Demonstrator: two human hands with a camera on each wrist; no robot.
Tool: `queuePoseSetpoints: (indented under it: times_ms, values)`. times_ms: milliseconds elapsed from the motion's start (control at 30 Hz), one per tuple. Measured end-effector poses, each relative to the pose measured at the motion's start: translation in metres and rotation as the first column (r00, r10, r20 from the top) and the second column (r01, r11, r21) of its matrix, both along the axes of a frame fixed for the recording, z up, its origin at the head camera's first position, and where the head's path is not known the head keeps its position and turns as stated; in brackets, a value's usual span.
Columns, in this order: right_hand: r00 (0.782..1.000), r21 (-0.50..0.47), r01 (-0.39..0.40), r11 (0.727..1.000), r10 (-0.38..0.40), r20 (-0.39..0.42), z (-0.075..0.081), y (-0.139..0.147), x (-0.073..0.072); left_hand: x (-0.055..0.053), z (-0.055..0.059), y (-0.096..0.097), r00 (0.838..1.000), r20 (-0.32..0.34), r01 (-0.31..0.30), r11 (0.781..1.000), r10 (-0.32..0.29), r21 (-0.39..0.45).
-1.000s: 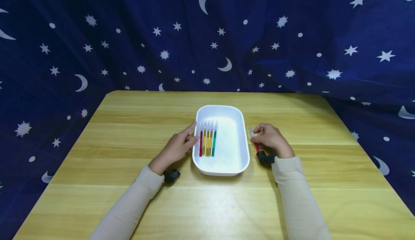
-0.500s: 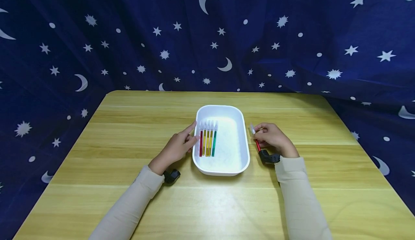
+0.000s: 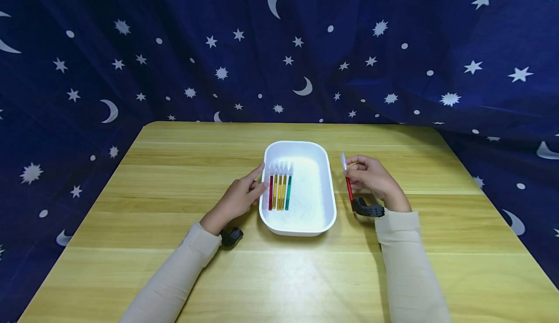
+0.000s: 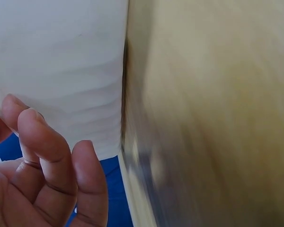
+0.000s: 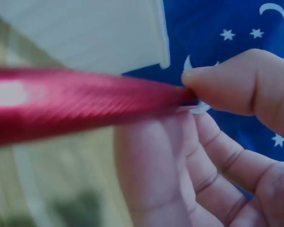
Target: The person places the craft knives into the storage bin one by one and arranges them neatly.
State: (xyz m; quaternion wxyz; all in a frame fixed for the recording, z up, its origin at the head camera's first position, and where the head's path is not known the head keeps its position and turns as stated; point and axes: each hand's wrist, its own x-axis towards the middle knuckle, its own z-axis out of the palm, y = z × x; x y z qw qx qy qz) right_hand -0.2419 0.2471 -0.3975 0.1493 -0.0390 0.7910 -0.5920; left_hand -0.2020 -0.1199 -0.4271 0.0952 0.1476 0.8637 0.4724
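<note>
My right hand (image 3: 369,175) pinches a red craft knife (image 3: 349,189) with a clear cap, just right of the white tray (image 3: 298,232). In the right wrist view the knife's knurled red handle (image 5: 94,97) runs to the thumb and fingertips. My left hand (image 3: 238,197) grips the tray's left rim, thumb over the edge and fingers outside along the wall, as the left wrist view shows. Inside the tray lie several capped craft knives side by side near its left wall: a dark red one (image 3: 270,194), gold ones (image 3: 280,194) and a green one (image 3: 288,194).
The tray stands on a wooden table (image 3: 196,168). Behind the table hangs a dark blue curtain (image 3: 244,17) with moons and stars. Each wrist carries a black camera, the left one (image 3: 231,238) close to the table.
My right hand has moved slightly right and farther from me, taking the red craft knife along. The left hand and the tray stay in place.
</note>
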Motion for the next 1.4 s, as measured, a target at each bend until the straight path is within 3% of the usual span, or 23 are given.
queuePoseSetpoints:
  times_ms: [533,767,1400]
  values:
    - [0.988,-0.148,0.085,0.985,-0.102,-0.115,0.025,-0.014,0.008,0.001,0.001,0.0,1.0,0.01,-0.005,1.0,0.005,-0.003]
    - [0.987,-0.232,0.105,0.967,-0.13,-0.093,0.033,-0.023,0.012,0.001,0.001,0.0,1.0,0.009,-0.008,1.0,0.008,-0.003]
    - [0.999,-0.131,0.025,0.991,-0.031,-0.044,0.038,-0.058,0.005,0.001,0.001,0.0,1.0,0.021,-0.011,1.0,0.011,0.002]
